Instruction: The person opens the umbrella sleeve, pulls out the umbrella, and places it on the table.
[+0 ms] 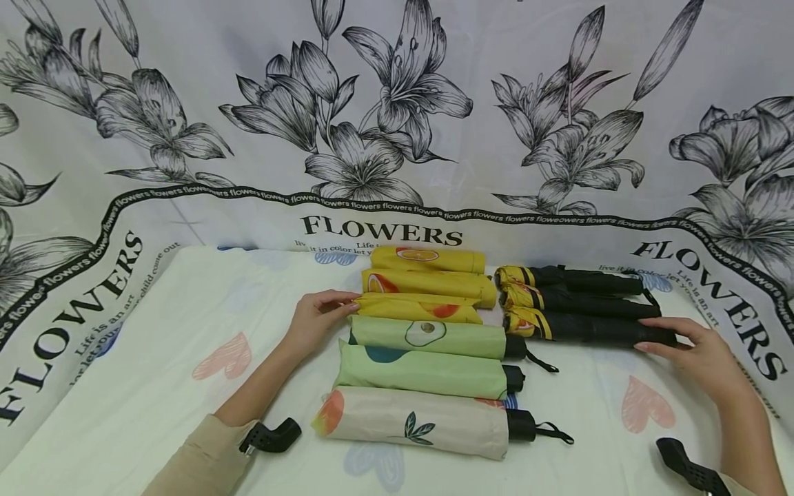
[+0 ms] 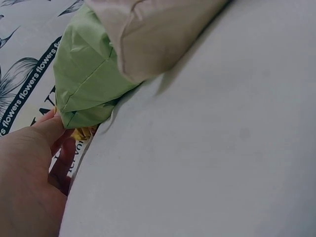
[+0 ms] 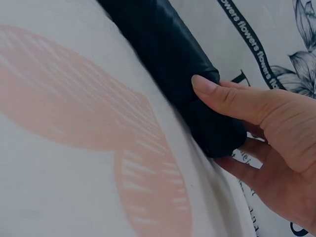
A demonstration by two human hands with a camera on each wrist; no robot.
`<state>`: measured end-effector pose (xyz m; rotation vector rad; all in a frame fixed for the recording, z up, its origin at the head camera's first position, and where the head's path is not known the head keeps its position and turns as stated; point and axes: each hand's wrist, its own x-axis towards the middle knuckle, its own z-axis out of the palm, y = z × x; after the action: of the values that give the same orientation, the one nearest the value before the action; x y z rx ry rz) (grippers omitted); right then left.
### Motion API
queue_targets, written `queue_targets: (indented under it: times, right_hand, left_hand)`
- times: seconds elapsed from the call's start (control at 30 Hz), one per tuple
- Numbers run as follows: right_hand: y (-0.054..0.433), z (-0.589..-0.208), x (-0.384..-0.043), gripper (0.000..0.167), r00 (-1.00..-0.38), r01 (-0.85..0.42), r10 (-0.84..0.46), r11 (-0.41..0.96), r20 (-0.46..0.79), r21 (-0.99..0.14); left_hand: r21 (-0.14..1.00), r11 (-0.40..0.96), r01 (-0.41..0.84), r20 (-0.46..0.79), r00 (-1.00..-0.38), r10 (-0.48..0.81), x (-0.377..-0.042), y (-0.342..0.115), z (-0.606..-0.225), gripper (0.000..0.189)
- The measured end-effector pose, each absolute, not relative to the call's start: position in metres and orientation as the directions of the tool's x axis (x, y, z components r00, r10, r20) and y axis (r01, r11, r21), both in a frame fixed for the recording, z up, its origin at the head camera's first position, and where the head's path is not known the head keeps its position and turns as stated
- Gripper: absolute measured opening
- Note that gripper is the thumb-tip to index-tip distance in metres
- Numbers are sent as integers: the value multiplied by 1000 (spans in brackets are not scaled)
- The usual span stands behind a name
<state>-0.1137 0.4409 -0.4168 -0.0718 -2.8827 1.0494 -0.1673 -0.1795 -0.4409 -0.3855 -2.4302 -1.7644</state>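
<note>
My left hand (image 1: 316,318) pinches the left end of the lowest yellow umbrella cover (image 1: 418,308); in the left wrist view a green cover's end mostly hides that cover. My right hand (image 1: 701,348) grips the handle end of the nearest black folded umbrella (image 1: 589,328), thumb on top, as the right wrist view shows. That umbrella lies on its side, a yellow patterned part at its left end. Beyond it lie two more black umbrellas (image 1: 592,303) in the same direction. Two other yellow covers (image 1: 428,286) with orange-slice prints lie behind the pinched one.
Toward the front lie two umbrellas in green covers (image 1: 428,368) and one in a cream cover (image 1: 422,420), black handles facing right. The white bed-like surface (image 1: 155,358) carries printed hearts. A flower-printed cloth (image 1: 397,172) hangs behind.
</note>
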Motion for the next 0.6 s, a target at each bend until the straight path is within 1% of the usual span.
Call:
queue_targets:
  times: [0.23, 0.4, 0.5, 0.6]
  right_hand:
    - [438, -412, -113, 52, -996, -17, 44, 740, 73, -672]
    - [435, -404, -109, 53, -993, -18, 69, 721, 98, -693]
    - [427, -397, -105, 52, -989, -11, 96, 697, 109, -717]
    - [416, -389, -102, 50, -986, -20, 113, 658, 125, -753]
  left_hand:
    - [927, 287, 242, 211, -968, 132, -164, -184, -439, 23]
    - [950, 232, 209, 184, -975, 127, -164, -183, -437, 28]
    - [966, 198, 165, 144, -983, 116, -160, -182, -435, 33]
    - [971, 206, 123, 103, -989, 104, -154, -183, -432, 37]
